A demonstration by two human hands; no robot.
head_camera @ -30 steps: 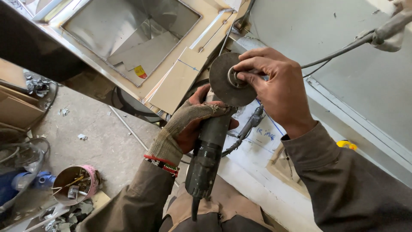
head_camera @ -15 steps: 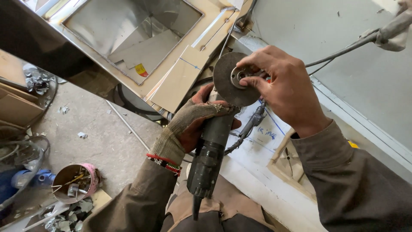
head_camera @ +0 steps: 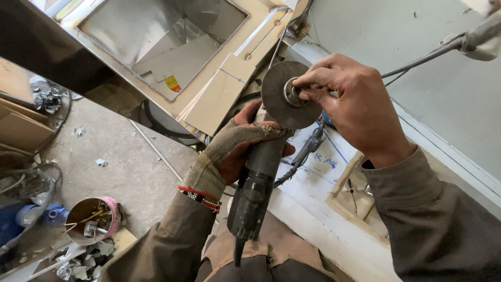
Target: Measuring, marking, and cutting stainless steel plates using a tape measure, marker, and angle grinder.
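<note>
My left hand point(head_camera: 237, 149), in a worn fingerless knit glove, grips the dark body of an angle grinder point(head_camera: 255, 193) that points up and away from me. A round grey grinding disc point(head_camera: 279, 102) sits on its head. My right hand point(head_camera: 352, 104) is bare. Its fingertips pinch the metal nut point(head_camera: 292, 93) at the disc's centre. The grinder's cord end hangs down over my lap.
A stainless steel box frame point(head_camera: 156, 47) lies ahead. A thin metal rod point(head_camera: 156, 151) lies on the concrete floor. A round tin of small parts point(head_camera: 94, 219) and metal scraps sit at lower left. A white board point(head_camera: 323, 172) with blue marks lies under my arms.
Both hands and the grinder have shifted slightly up and right in view. My right fingers stay on the disc's centre nut, turned a little.
</note>
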